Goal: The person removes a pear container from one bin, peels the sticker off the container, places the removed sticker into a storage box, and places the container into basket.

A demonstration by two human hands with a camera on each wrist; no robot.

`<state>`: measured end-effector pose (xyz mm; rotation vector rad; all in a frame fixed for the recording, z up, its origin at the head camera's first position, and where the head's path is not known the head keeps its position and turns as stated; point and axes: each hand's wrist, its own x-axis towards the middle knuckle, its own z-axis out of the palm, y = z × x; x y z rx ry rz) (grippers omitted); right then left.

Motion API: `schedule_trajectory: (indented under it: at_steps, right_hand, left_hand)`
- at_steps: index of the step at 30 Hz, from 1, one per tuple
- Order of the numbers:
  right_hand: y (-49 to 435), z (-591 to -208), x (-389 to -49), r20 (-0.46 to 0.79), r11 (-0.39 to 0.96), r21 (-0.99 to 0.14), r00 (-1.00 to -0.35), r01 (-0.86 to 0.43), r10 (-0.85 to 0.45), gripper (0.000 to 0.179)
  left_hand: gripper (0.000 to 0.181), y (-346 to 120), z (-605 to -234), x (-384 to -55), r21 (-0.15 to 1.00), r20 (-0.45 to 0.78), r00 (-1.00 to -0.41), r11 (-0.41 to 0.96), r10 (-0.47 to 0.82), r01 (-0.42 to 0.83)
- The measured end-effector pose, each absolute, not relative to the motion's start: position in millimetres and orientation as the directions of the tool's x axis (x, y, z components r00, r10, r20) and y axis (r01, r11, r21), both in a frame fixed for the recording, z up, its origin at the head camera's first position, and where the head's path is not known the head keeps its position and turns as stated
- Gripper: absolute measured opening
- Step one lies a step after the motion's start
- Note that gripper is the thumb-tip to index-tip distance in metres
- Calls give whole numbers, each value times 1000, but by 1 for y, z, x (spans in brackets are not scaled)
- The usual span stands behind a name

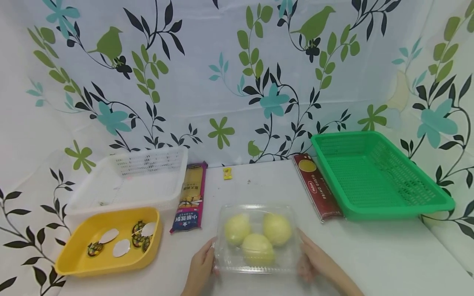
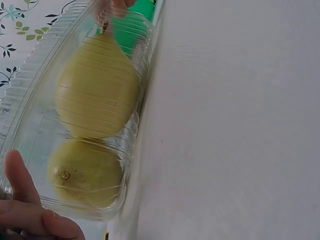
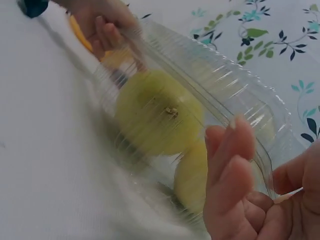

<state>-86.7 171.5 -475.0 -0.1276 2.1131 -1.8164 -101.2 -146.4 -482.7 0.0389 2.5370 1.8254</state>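
Note:
A clear plastic clamshell box (image 1: 259,266) sits in front of me with its lid down. Inside it lie three large yellow-green pears (image 1: 277,229). My left hand (image 1: 200,263) grips the box by its left side edge, and my right hand (image 1: 318,259) holds the opposite side. The right wrist view shows my right thumb and fingers pinching the rim, with a pear (image 3: 160,112) behind the ribbed wall. In the left wrist view, two pears (image 2: 97,90) show through the plastic, close over the table.
To the left stand a yellow tray (image 1: 107,267) with several small packets and white discs, and a white basket (image 1: 122,203). A noodle packet (image 1: 190,197) lies beside them. On the right are a dark red packet (image 1: 316,187) and a green basket (image 1: 400,211). A small yellow sachet (image 1: 227,173) lies behind.

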Motion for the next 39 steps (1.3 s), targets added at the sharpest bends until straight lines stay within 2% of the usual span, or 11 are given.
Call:
schedule_trajectory:
  at_steps: [4,7,10,20,26,33,39]
  right_hand:
    - [178,-481,-92,-180,3,-979,-861,203,-476,73]
    - [183,-486,-95,-131,-60,-976,-788,208,-601,90]
    - [186,-489,-95,-86,-88,-978,-745,191,-661,96]
    - [184,-485,-96,-63,-118,-975,-742,190,-667,94]
    - [180,-483,-98,-28,-195,-958,-745,211,-667,93]
    - [173,-480,-97,-24,-260,-934,-766,247,-642,93]
    - [167,-473,-105,10,-274,-937,-767,217,-642,90]
  left_hand:
    - [36,-151,-482,-103,956,-5,-1000,292,19,1]
    - [37,-152,-482,-104,953,-23,-1000,304,2,-21]
    - [37,-152,-481,-104,949,-26,-1000,314,-6,-26]
    - [40,-157,-474,-100,960,13,-1000,281,7,15]
    - [40,-161,-467,-100,955,-4,-1000,295,8,-1]
    - [41,-166,-462,-104,964,-107,-994,248,14,-100]
    - [41,-180,-455,-110,980,-154,-982,145,112,-137]
